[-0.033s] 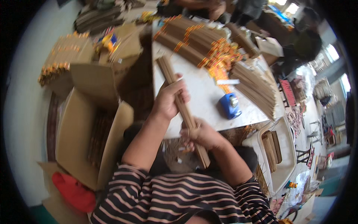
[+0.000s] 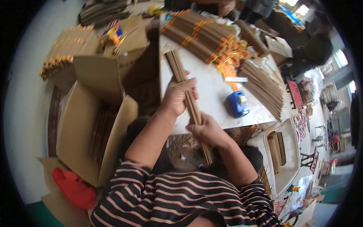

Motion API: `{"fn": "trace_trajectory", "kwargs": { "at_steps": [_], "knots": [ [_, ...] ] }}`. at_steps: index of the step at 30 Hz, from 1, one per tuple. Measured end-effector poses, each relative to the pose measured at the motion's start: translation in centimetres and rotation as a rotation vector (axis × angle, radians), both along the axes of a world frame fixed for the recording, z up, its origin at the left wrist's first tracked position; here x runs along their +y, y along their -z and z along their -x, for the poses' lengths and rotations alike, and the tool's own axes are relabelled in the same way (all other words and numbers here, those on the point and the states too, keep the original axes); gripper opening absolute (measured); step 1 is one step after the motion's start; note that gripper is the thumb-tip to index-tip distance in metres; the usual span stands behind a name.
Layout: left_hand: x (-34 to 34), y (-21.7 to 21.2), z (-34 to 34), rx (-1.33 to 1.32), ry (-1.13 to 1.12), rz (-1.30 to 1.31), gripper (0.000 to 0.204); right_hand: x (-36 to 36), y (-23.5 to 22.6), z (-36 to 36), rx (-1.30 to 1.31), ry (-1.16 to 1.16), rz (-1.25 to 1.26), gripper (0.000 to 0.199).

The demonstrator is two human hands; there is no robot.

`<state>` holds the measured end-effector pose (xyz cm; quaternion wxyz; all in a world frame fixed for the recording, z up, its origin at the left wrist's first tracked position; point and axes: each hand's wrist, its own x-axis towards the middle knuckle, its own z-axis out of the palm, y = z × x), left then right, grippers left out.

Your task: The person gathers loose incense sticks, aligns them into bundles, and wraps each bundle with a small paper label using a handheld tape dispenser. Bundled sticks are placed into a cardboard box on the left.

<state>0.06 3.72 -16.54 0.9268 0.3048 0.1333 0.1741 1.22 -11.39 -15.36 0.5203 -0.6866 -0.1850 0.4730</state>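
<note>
A slim bundle of brown incense sticks (image 2: 175, 65) slants across in front of me, its upper end over the white table (image 2: 168, 126) and its lower end over my lap. My left hand (image 2: 178, 97) wraps round it above the middle, thumb across the front. Lower down, my right hand (image 2: 208, 130) is closed round the same bundle. To the right of my hands stands a blue tape dispenser (image 2: 238, 104) on the table. Behind it lies a heap of orange and yellow printed strips (image 2: 231, 53), beside loose brown sticks (image 2: 262, 87).
Banded stick bundles (image 2: 200, 32) cover the table's far side. An open cardboard box (image 2: 77, 128) with bundles inside stands at left, a red cloth (image 2: 73, 189) by it. More bundles (image 2: 70, 47) are stacked behind. At right, a white tub (image 2: 289, 151) holds brown sticks. Another person's hand (image 2: 227, 6) shows at the top.
Both hands still grip the bundle. The right hand has turned a little, and its fingers look closed more neatly round the sticks. The whole view has shifted slightly.
</note>
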Motion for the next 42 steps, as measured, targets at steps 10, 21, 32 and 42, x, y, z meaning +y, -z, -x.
{"fn": "trace_trajectory", "kwargs": {
  "at_steps": [10,21,32,42],
  "knots": [
    [1.7,2.1,0.7,-0.063,0.068,0.147,0.019,1.8,1.0,0.8,0.384,0.02,-0.123,0.023],
    [2.7,1.9,1.0,-0.019,-0.051,0.161,0.014,1.9,0.9,1.6,0.358,0.003,-0.079,0.021],
    [4.0,2.5,0.9,-0.32,0.24,0.289,0.021,-0.2,1.7,1.4,0.733,-0.097,-0.299,0.017],
    [2.9,2.4,1.2,-0.042,0.015,0.167,0.015,0.5,1.6,3.3,-0.097,-0.025,0.032,0.021]
  ]
}}
